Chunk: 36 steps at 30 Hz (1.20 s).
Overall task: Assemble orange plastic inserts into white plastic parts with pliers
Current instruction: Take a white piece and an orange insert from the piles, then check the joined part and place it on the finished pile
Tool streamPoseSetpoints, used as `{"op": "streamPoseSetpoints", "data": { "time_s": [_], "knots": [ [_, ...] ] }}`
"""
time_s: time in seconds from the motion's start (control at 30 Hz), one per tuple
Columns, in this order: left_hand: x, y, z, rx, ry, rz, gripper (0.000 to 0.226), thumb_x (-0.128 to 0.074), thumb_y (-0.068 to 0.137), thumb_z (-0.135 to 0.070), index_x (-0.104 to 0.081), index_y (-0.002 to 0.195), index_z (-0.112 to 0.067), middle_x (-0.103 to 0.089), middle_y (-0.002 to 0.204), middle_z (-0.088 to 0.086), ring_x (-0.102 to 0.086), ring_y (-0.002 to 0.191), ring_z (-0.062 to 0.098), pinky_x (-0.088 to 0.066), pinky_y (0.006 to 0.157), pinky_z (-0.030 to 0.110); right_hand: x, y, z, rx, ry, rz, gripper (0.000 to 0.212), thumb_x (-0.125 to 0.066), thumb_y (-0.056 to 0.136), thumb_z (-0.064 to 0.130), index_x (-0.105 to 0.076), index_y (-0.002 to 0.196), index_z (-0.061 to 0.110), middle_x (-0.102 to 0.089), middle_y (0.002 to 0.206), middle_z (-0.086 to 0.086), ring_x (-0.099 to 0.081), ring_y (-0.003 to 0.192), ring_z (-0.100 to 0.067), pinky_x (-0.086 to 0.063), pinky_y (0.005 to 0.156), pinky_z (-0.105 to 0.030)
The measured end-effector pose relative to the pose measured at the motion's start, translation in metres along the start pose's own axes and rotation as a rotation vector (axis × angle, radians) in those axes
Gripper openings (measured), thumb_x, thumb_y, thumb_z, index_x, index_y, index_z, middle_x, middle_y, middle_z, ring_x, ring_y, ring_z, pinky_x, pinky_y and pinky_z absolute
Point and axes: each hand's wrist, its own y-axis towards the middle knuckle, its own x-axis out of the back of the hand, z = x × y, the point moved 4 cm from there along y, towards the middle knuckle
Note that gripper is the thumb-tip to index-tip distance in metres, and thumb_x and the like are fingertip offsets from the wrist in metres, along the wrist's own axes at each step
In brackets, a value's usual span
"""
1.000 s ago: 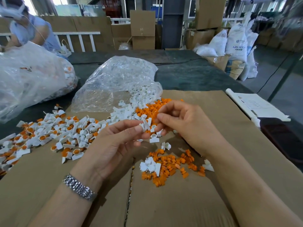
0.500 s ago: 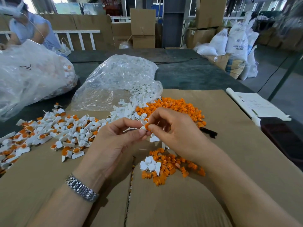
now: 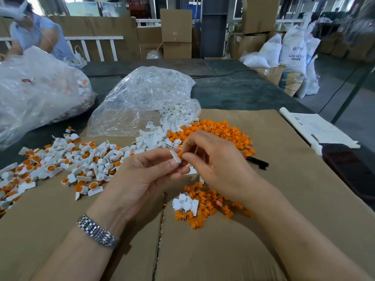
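A heap of finished parts (image 3: pixel 60 165) lies at left on the cardboard (image 3: pixel 223 250). The left hand (image 3: pixel 142 179) pinches a white part (image 3: pixel 175 156) above it; the right hand (image 3: pixel 219 165) pinches an orange insert (image 3: pixel 179 154) against that part. Loose inserts (image 3: pixel 223 132) lie behind, pliers (image 3: pixel 257 162) at right.

We see two bare forearms, no sleeves. The left hand (image 3: pixel 142 179) has a silver metal link watch band (image 3: pixel 97 233) at the wrist, approx. five rows of small links. The right hand (image 3: pixel 219 165) wears nothing; no rings, no gloves.
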Motion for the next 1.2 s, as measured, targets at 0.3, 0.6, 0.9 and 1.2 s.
{"op": "streamPoseSetpoints", "data": {
  "time_s": [0.3, 0.6, 0.9, 1.2],
  "knots": [
    [-0.008, -0.009, -0.009, -0.243, 0.465, -0.091, 0.029, -0.071, 0.087, -0.010, -0.078, 0.113, -0.020, -0.080, 0.099, -0.001, -0.078, 0.089, 0.016, -0.057, 0.075, 0.015, -0.007, 0.000, -0.010, -0.297, 0.243, 0.060, 0.005, -0.062, 0.097, 0.026, -0.062, 0.092, 0.026, -0.061, 0.080, 0.009, -0.050, 0.063, -0.003, -0.042, 0.060, -0.023],
    [-0.012, -0.011, -0.009, -0.323, 0.547, -0.171, 0.023, -0.070, 0.091, -0.002, -0.075, 0.105, -0.019, -0.080, 0.092, -0.007, -0.077, 0.082, 0.011, -0.056, 0.071, 0.012, -0.017, 0.000, -0.014, -0.420, 0.370, -0.052, 0.010, -0.071, 0.091, 0.027, -0.065, 0.086, 0.022, -0.066, 0.072, 0.004, -0.055, 0.057, -0.002, -0.047, 0.054, -0.019],
    [0.000, -0.002, -0.003, -0.086, 0.101, -0.145, 0.028, -0.080, 0.074, -0.013, -0.080, 0.101, -0.005, -0.076, 0.105, 0.022, -0.076, 0.099, 0.032, -0.061, 0.081, 0.026, -0.015, -0.002, -0.010, -0.380, 0.424, -0.053, 0.007, -0.074, 0.091, 0.027, -0.067, 0.092, 0.023, -0.065, 0.076, 0.007, -0.056, 0.060, -0.002, -0.048, 0.060, -0.020],
    [-0.002, -0.002, -0.003, -0.007, -0.068, -0.075, 0.023, -0.071, 0.080, -0.003, -0.078, 0.101, 0.002, -0.076, 0.102, 0.025, -0.078, 0.089, 0.027, -0.063, 0.074, 0.026, -0.003, 0.000, -0.005, -0.144, 0.267, -0.021, 0.025, -0.075, 0.091, 0.019, -0.073, 0.115, 0.025, -0.065, 0.095, 0.009, -0.060, 0.079, -0.010, -0.052, 0.073, -0.021]
  ]
}}
